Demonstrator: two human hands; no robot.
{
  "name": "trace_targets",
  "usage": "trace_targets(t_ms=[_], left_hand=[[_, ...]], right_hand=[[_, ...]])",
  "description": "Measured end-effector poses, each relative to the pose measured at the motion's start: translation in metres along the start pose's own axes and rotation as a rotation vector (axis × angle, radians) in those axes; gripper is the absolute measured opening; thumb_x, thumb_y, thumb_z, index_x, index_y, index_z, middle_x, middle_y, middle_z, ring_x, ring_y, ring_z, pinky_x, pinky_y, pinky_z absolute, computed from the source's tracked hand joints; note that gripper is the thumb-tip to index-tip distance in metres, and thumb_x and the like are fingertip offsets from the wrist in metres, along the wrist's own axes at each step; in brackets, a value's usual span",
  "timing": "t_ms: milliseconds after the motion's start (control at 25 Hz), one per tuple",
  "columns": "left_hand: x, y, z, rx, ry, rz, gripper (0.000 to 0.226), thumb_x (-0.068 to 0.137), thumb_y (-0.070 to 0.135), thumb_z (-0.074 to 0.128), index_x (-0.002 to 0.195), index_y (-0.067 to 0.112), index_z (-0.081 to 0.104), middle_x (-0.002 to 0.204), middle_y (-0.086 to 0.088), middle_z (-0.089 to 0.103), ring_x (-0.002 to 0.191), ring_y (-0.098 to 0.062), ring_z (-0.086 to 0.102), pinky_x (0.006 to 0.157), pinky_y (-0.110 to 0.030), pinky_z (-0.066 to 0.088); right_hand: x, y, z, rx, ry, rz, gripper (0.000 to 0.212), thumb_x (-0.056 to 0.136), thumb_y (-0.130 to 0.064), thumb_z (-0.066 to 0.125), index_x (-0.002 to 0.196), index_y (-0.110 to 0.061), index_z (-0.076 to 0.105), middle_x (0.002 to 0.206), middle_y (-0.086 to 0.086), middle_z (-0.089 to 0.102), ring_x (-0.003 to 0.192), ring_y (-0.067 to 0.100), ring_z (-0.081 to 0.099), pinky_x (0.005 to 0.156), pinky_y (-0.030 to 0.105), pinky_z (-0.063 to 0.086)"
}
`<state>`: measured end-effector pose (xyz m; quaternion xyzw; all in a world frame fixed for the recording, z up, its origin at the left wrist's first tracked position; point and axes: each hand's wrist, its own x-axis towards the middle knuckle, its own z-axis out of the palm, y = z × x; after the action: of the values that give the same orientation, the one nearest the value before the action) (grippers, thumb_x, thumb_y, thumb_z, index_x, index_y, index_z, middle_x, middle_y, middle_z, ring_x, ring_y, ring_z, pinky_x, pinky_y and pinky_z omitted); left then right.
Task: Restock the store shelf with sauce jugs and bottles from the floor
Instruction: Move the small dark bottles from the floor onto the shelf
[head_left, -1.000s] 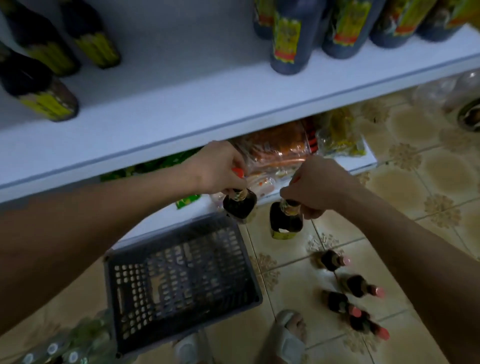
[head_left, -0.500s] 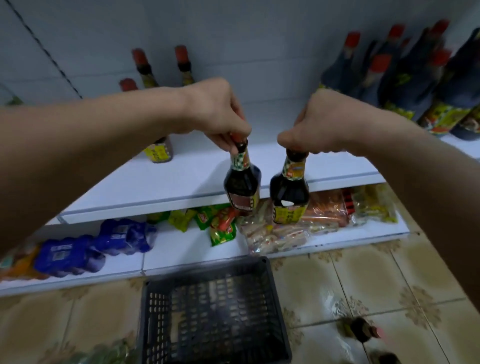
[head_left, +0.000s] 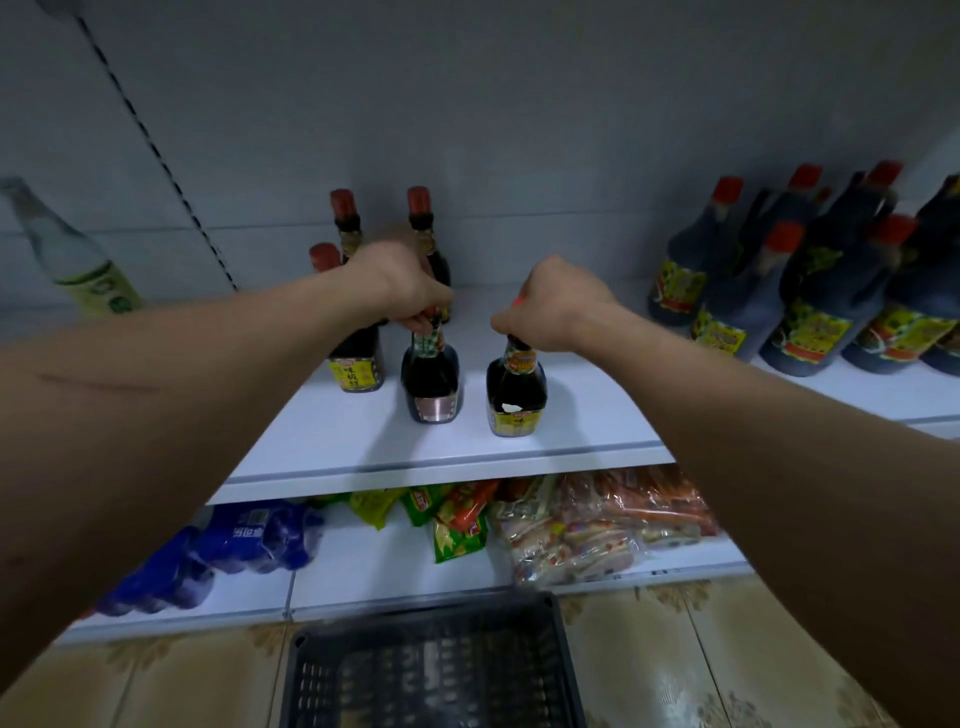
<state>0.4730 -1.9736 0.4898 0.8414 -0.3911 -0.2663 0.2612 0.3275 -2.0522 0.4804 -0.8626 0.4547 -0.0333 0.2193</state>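
Dark left bottle (head_left: 430, 382): upright on the white shelf (head_left: 597, 415), copper label facing out; left hand (head_left: 402, 288) pinches its neck from above.
Right bottle (head_left: 516, 392): upright on the same shelf, just beside the left bottle, yellow label; right hand (head_left: 553, 304) grasps its cap and neck.
Back bottles (head_left: 358, 332): three red-capped, behind the left hand, near the back wall.
Jugs (head_left: 810, 301): dark, red caps, grouped at shelf's right end.
Clear bottle (head_left: 67, 254): tilted, far left.
Lower shelf (head_left: 395, 571): blue pack (head_left: 244, 535), snack bags (head_left: 571, 519).
Floor: black crate (head_left: 431, 665) on tile.
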Motion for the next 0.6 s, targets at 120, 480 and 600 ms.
trace_targets(t_ms=[120,480,600], left_hand=[[0.0,-0.001,0.0,0.026,0.027,0.034,0.018,0.092,0.012,0.064,0.096,-0.005,0.067,0.091,-0.028,0.072,0.079,-0.034,0.074,0.08,-0.044,0.061],[0.001,-0.032,0.018,0.112,0.171,0.085,0.031,0.086,0.041,0.072,0.084,0.013,0.059,0.079,-0.008,0.063,0.083,-0.032,0.063,0.068,-0.032,0.045],[0.0,-0.048,0.043,-0.068,0.1,-0.014,0.041,0.083,0.04,0.076,0.108,0.012,0.06,0.099,-0.013,0.065,0.099,-0.035,0.063,0.076,-0.037,0.051]], right_hand=[[0.004,-0.001,0.005,0.07,0.036,0.006,0.025,0.085,-0.038,0.068,0.088,-0.015,0.06,0.089,0.008,0.058,0.089,0.03,0.055,0.071,0.028,0.039],[0.02,0.003,0.021,0.254,0.038,0.046,0.045,0.087,-0.037,0.064,0.125,-0.013,0.058,0.125,0.012,0.062,0.111,0.033,0.058,0.092,0.036,0.049],[0.028,0.004,0.03,0.336,0.067,0.046,0.037,0.085,-0.036,0.066,0.115,-0.016,0.059,0.118,0.008,0.063,0.108,0.031,0.06,0.091,0.036,0.051]])
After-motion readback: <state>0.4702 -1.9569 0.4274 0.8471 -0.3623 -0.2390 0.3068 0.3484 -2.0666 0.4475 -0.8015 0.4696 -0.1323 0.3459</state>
